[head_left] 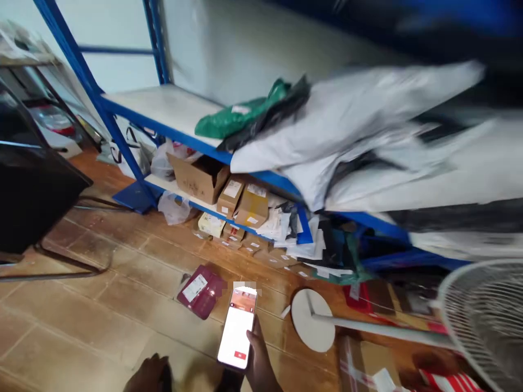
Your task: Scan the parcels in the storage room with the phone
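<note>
The phone point(237, 332) near the front has a glossy glass screen. The rack point(134, 111) is painted blue metal. Far boxes point(229, 193) are matt cardboard; mailing bags point(368, 125) on the right are smooth plastic; the floor point(81, 316) looks like wood.

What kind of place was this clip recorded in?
Most likely a parcel storeroom or small courier depot. Blue metal shelving is piled with poly mailer bags, labelled cardboard boxes sit on the lower shelf, and the right hand holds a lit phone above a maroon parcel on the floor.
</note>
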Demonstrator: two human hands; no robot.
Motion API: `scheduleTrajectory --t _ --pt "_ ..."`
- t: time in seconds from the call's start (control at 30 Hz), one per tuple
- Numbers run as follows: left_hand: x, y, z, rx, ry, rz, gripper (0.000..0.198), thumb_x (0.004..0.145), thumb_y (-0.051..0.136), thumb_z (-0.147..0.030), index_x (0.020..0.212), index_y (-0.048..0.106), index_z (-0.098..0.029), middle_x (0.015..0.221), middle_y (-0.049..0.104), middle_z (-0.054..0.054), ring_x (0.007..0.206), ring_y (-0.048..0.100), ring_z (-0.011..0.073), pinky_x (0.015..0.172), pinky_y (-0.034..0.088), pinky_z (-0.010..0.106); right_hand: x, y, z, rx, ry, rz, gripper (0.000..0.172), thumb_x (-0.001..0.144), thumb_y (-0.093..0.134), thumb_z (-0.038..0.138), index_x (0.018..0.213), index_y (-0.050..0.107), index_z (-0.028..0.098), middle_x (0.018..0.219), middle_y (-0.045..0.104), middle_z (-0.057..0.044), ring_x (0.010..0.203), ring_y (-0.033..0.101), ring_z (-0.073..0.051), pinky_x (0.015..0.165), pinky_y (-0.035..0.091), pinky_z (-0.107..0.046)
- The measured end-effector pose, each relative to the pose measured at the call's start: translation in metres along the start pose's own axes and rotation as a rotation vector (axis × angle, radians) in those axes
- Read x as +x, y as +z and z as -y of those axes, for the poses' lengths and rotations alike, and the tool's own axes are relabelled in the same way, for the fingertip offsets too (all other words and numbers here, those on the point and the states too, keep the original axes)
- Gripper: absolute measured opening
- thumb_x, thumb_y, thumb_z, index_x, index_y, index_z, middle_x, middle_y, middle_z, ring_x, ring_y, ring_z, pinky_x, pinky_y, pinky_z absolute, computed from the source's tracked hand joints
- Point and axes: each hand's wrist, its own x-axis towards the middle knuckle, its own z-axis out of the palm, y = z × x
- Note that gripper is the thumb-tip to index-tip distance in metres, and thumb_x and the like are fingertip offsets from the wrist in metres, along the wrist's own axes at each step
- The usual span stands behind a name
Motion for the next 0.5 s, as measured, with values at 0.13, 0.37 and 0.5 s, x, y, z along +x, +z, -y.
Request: scheduleTrajectory --t 0.13,0.37,0.5 --pt "0.143 0.09 -0.043 0.0 0.129 -0.113 0.07 0.072 0.041 0.008 0.132 0.059 -0.022 0.14 0.053 0.017 0.131 0.05 0.032 0.107 0.042 0.052 0.102 -0.081 -0.053 -0.083 0.002 -0.112 0.061 0.056 0.089 0.045 0.11 0.067 0.027 0.099 0.078 -0.001 0.099 0.07 -0.027 0.089 0.053 -0.04" --pt "0.332 0.223 -0.034 -0.02 0.641 -0.402 0.032 0.094 0.054 -0.032 0.124 0.063 -0.04 0.141 0.055 0.005 0.131 0.05 0.0277 0.114 0.031 0.055 0.213 -0.211 -0.166 -0.042 0.007 -0.09 0.041 0.063 0.085 0.043 0.101 0.072 0.034 0.1 0.079 0.003 0.09 0.071 -0.025 0.102 0.048 -0.044" --pt "0.364 0.245 -0.04 0.061 0.878 -0.65 0.035 0.093 0.054 -0.04 0.127 0.059 -0.034 0.147 0.049 0.006 0.136 0.041 0.0282 0.118 0.015 0.061 0.257 -0.252 -0.206 -0.119 0.068 0.093 0.055 0.07 0.076 0.053 0.118 0.068 0.028 0.111 0.076 -0.005 0.113 0.065 -0.032 0.108 0.042 -0.049"
